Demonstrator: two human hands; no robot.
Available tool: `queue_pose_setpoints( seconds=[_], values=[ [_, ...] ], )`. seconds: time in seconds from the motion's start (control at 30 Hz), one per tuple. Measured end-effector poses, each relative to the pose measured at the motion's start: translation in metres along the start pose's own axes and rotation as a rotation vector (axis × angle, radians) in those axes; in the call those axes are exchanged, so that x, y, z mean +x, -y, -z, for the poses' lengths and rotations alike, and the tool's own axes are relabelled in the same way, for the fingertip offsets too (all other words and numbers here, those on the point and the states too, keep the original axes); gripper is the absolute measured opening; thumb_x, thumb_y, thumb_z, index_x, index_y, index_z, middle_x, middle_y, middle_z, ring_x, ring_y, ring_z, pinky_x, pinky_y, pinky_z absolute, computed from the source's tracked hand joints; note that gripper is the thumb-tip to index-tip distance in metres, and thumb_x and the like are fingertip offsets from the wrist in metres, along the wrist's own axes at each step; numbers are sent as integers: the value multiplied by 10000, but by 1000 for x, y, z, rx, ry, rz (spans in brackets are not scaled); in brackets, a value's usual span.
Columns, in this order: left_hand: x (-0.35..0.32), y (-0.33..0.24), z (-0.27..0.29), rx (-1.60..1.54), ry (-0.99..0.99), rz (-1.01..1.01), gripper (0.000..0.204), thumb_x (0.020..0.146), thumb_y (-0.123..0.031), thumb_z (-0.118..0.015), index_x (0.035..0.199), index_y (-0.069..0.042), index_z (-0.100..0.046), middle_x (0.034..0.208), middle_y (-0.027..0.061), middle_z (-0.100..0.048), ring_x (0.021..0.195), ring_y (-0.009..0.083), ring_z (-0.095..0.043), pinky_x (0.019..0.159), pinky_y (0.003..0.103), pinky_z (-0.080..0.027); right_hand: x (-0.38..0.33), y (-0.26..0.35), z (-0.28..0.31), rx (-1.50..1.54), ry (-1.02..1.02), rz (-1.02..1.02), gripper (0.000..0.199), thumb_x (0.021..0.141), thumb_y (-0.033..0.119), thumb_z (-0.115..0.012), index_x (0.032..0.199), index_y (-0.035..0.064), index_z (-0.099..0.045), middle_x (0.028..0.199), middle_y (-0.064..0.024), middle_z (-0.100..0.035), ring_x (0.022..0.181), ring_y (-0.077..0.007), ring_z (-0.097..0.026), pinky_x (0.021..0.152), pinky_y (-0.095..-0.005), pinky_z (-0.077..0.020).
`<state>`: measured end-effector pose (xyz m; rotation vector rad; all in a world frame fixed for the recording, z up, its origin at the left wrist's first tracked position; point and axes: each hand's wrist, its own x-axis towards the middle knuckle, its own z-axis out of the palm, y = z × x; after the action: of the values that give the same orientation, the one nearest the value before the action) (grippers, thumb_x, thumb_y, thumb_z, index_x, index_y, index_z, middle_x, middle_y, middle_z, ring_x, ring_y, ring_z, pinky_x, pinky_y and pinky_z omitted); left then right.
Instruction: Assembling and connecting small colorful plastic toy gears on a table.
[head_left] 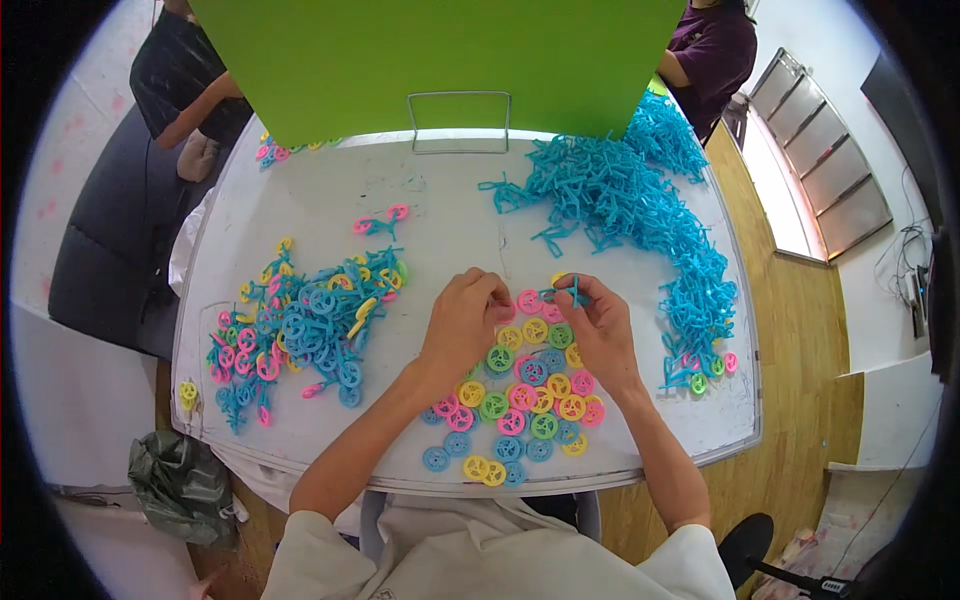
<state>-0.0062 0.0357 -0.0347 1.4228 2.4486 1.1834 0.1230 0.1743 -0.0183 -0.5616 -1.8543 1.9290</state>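
My right hand [600,320] pinches a small teal plastic frame piece [575,292] between thumb and fingers, with a yellow wheel just behind the fingertips. My left hand [465,312] is closed, its fingertips on a pink wheel [507,314] that they partly cover. Between and below both hands lies a loose spread of small spoked wheels in pink, yellow, green and blue, among them a green wheel [493,405] and a blue wheel [435,459]. A pink wheel [529,301] lies between the two hands.
A large heap of teal frame pieces [620,195] runs down the table's right side. On the left is a pile of wheeled pieces [310,325]. A green panel [430,65] with a wire stand [460,152] rises at the back. Two other people are behind it, left and right.
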Motion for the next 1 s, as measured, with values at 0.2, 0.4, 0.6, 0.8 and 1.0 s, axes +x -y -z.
queue_pose_setpoints(
  seconds=[0.2,0.4,0.6,0.8,1.0],
  values=[
    [8,-17,19,-598,25,328,128,853,-106,-671,936,-21,-622,860,39,-626,727,119,-597,639,262,-486,-3,-9,2,-209,-11,118,177,891,11,-598,1065,-23,-594,936,-39,-648,842,-77,-581,746,-211,-475],
    [2,-20,13,-992,280,506,206,941,-183,-593,1045,-7,-573,900,38,-630,815,107,-616,689,241,-494,-4,0,-1,-237,76,146,196,837,-36,-611,1029,-11,-643,942,-100,-668,880,-150,-617,774,-290,-496],
    [-2,-24,9,-1023,253,489,190,948,-171,-578,1064,-21,-565,935,47,-643,893,118,-627,705,246,-500,-5,7,-9,-37,56,6,218,833,17,-670,1048,-12,-656,894,-56,-670,835,-102,-612,736,-239,-489],
    [-2,-25,8,-1006,133,470,146,933,-121,-590,1001,8,-584,908,55,-655,820,97,-624,689,231,-510,-6,5,-9,-127,54,41,212,832,29,-679,1040,-11,-660,899,-55,-675,828,-103,-615,731,-236,-491],
    [-3,-20,4,-901,136,410,107,926,-72,-580,999,5,-568,903,52,-626,830,98,-592,734,245,-499,-9,8,-15,-277,48,109,227,819,31,-681,1041,-8,-653,872,-71,-681,809,-117,-617,733,-248,-488]
  ],
)
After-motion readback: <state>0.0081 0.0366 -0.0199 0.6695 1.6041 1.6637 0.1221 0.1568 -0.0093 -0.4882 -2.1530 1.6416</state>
